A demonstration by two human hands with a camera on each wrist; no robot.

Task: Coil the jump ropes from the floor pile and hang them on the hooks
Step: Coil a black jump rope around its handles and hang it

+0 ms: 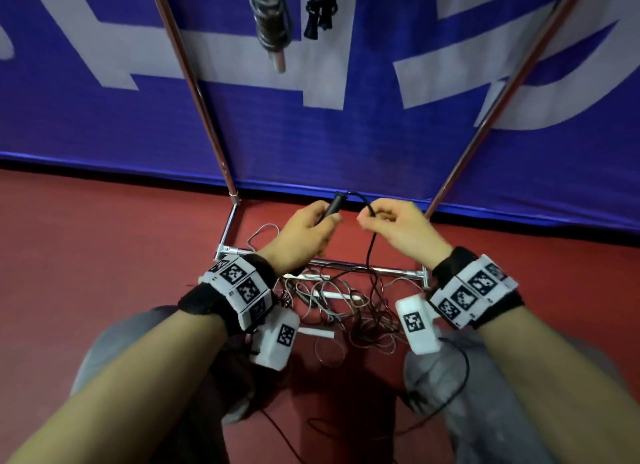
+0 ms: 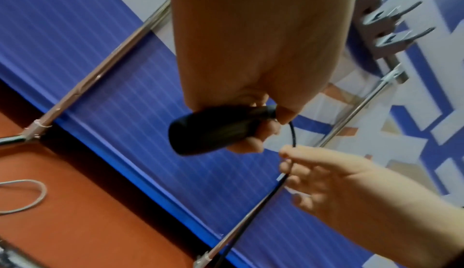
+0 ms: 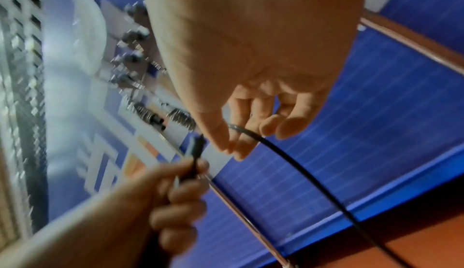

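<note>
Holding the black handle (image 1: 333,204) in my left hand (image 1: 304,231), I pinch its black cord (image 1: 371,242) with my right hand (image 1: 398,224). Two coiled ropes (image 1: 272,20) already hang above; the tangled pile (image 1: 346,308) waits on the floor (image 1: 104,256).

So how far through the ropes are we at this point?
Done: two coiled bundles already hang up on the rack. In hand: the left hand grips a black handle, and the right hand pinches the black cord just past it; no loops are formed yet. Left: a tangled pile of ropes on the floor, and several hooks look free.
</note>
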